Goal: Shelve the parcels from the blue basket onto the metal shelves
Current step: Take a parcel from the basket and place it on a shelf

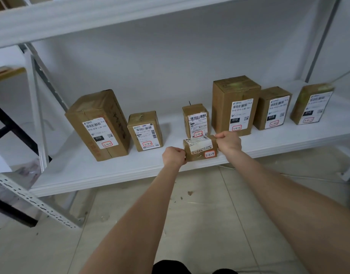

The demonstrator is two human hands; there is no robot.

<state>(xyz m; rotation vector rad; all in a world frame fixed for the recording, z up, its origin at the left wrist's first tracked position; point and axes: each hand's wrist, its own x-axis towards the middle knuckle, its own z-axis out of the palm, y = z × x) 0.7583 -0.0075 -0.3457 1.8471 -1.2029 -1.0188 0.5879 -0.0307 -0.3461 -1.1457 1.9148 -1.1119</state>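
You have one view, worn on your head, facing forward and down onto the white shelf (71, 171) from in front of it. It sits near: the shelf spans the frame, the upper board (91, 18) crosses above it, and floor tiles (199, 214) lie below it. Your left hand (174, 157) and right hand (228, 142) hold a parcel (199, 149) at its front edge.
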